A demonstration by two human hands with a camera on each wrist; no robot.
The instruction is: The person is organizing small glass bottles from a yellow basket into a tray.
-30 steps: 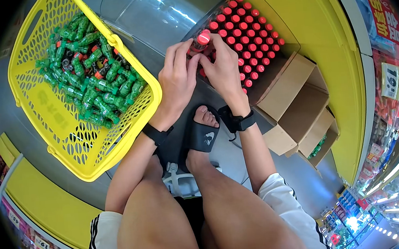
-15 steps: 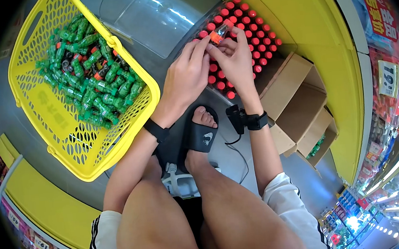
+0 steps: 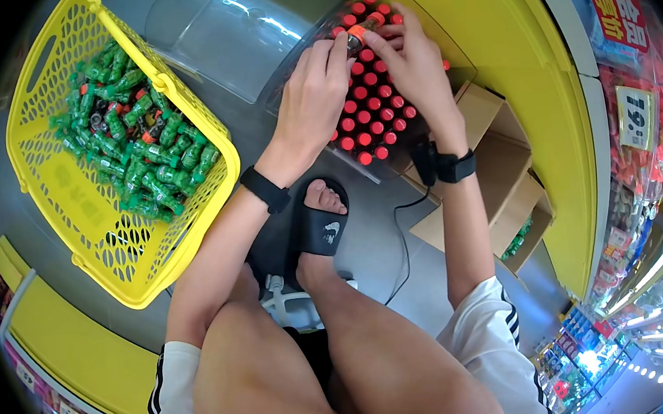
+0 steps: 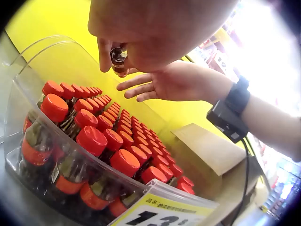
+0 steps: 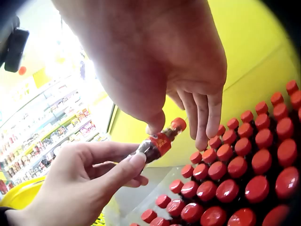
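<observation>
A small dark bottle with a red cap and red label (image 5: 161, 144) is pinched between thumb and fingers of the left hand (image 5: 89, 176), above a clear bin of upright red-capped bottles (image 3: 364, 117). Beside it is the right hand (image 3: 418, 75), its thumb by the bottle's label and its other fingers extended over the caps. In the left wrist view the bottle's dark base (image 4: 118, 55) shows below the left hand (image 4: 155, 28), with the right hand (image 4: 176, 82) behind, fingers spread.
A yellow basket (image 3: 74, 233) holding many green bottles stands at the left. Open cardboard boxes (image 3: 505, 164) lie right of the bin, and an empty clear bin (image 3: 242, 37) is on its left. A price tag (image 4: 162, 212) is on the bin's front. A cable (image 3: 405, 236) hangs from the right wrist.
Both hands have moved apart somewhat, the right one to the right with its fingers loosened from the bottle. The bottle remains in the left hand. The view has shifted slightly.
</observation>
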